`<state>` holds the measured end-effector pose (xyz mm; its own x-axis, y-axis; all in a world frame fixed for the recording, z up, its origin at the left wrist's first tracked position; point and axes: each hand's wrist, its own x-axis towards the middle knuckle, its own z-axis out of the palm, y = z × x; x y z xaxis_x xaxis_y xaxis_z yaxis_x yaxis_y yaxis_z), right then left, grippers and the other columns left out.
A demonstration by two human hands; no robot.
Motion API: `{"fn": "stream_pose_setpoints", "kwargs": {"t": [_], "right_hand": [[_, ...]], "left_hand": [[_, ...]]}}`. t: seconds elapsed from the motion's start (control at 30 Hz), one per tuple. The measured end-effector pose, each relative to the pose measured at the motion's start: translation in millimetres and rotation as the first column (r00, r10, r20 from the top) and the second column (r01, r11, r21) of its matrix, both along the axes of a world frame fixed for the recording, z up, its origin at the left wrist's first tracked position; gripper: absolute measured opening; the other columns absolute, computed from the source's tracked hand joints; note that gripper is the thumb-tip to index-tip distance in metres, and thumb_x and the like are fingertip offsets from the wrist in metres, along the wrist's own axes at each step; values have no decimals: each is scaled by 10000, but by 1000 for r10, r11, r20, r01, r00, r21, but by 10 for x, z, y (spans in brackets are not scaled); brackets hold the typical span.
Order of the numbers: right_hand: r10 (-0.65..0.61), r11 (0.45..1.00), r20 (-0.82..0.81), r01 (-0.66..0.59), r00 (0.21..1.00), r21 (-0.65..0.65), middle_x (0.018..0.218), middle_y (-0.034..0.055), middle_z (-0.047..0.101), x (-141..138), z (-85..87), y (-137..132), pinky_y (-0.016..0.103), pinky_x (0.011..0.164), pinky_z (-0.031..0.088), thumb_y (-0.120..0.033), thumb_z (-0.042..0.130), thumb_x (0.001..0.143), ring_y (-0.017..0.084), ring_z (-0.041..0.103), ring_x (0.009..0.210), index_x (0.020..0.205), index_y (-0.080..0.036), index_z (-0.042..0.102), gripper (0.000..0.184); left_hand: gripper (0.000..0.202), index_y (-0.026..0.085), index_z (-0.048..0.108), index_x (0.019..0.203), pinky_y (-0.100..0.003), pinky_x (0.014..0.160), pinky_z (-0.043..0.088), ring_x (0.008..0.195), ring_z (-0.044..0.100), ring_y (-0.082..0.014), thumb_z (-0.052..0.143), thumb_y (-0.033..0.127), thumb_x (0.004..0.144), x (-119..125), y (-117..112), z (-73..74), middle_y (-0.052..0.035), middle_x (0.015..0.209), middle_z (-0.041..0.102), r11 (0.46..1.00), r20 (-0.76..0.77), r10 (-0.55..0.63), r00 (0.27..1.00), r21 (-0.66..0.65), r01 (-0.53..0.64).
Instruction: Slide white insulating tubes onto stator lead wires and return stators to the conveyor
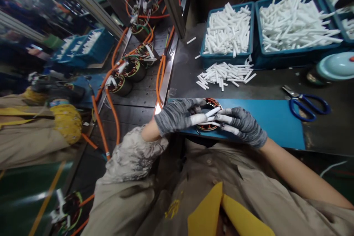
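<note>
Just above the bench edge, my two hands work over a motor stator (212,101) with copper-coloured windings, partly hidden beneath my fingers. My left hand (177,116), in a grey knit glove with white-covered fingertips, is closed on a white sleeving tube (212,112). Coming in from the other side, my right hand (245,125), gloved the same way, has its fingers pinched at the tube's right end. A second thin white piece shows just below the tube. Under the stator lies a blue mat (273,118).
White tube pieces lie in a loose pile (225,74) before blue bins (203,49) full of them. Blue-handled scissors (309,107) and a lidded jar (336,67) are at right. Stators with orange cables (118,83) line the left conveyor, beside a co-worker's yellow sleeve (66,123).
</note>
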<state>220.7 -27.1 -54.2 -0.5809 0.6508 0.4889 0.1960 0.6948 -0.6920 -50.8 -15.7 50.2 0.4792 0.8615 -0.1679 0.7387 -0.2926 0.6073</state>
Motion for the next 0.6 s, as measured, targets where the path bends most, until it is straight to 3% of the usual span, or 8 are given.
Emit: {"fn": "stream_pose_setpoints", "kwargs": {"t": [0.1,0.23,0.3,0.4,0.5,0.6], "right_hand": [[35,998,13,-35,999,58,1331,113,713,-4,-17,9,389,944,573,-288,546,1025,247,708,1139,1321,-245,695,334],[38,995,70,-44,997,94,1253,98,751,-27,-2,48,375,920,554,-303,525,1038,221,719,1064,1315,-249,674,319],[69,997,57,-71,996,32,1191,89,770,-55,34,83,369,915,547,-339,528,1037,217,720,1033,1261,-246,692,293],[129,979,-47,-135,990,-150,1049,64,789,-107,81,150,356,889,552,-387,567,1014,212,725,966,1131,-237,726,248],[86,920,-124,-126,989,-372,1004,54,783,-139,75,210,366,868,564,-432,666,942,222,725,932,1037,-228,738,236],[52,828,-155,-130,986,-545,1019,55,780,-123,36,244,383,843,574,-468,745,863,234,721,919,1045,-217,741,311]], "left_hand": [[486,185,641,1371,-390,1051,540,1122,718,-249,599,457,969,249,-24,-96,-87,1222,756,1000,-113,19,993,-12,-21],[330,237,698,1271,-331,1030,550,1136,716,-201,544,374,1013,342,-25,-209,-30,1239,759,991,-10,-5,1000,-131,3],[296,222,725,1200,-329,969,568,1039,736,-202,587,380,991,343,11,-224,-38,1138,784,997,-52,63,997,-36,-65],[294,191,736,1163,-419,985,542,986,723,-247,638,370,952,374,139,-253,-75,1058,783,962,-261,169,950,252,-102],[339,176,733,1175,-480,1016,507,1013,695,-284,710,368,896,393,282,-316,-97,1049,766,916,-354,224,908,395,-72],[307,188,750,1131,-439,973,532,1055,670,-272,734,347,870,336,243,-350,-102,1138,732,879,-276,168,946,476,-17]]}}
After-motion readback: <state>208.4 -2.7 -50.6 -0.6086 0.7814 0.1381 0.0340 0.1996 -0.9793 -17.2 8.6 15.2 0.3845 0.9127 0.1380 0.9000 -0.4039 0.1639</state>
